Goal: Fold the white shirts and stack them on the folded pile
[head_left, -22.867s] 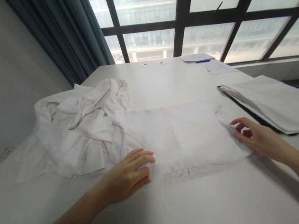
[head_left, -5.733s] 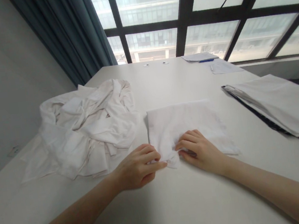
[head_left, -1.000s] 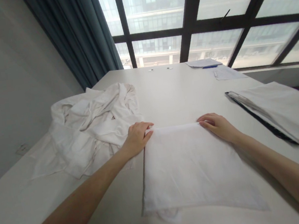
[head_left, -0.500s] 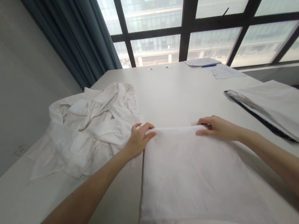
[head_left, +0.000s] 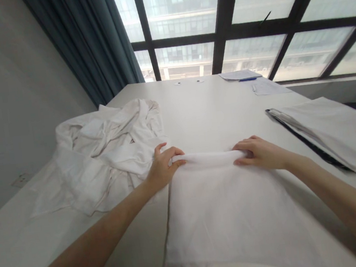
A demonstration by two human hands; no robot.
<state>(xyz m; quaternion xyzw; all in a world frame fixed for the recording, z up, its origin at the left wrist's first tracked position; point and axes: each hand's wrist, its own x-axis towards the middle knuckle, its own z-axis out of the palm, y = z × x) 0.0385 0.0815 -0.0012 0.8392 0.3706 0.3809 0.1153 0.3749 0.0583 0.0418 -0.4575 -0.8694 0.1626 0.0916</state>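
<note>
A folded white cloth (head_left: 230,213) lies flat on the white table in front of me, its far edge lifted into a narrow rounded fold. My left hand (head_left: 165,166) pinches that fold at its left corner between thumb and fingers, the index fingertip on top. At the right corner my right hand (head_left: 258,153) grips the same fold, thumb beneath and fingers over it. Under the near edge of the cloth, a small rounded bit of white fabric pokes out. Whether the cloth is a garment I cannot tell.
A crumpled heap of white fabric (head_left: 103,155) sits left of my left hand. To the right, flat white cloths (head_left: 333,131) lie stacked over something with a dark edge. Papers (head_left: 240,74) and a blue pen (head_left: 247,79) rest at the table's far end, by the window.
The cloth's far edge has been raised and turned slightly toward me, forming a thicker rounded fold. Both hands keep their hold at the corners.
</note>
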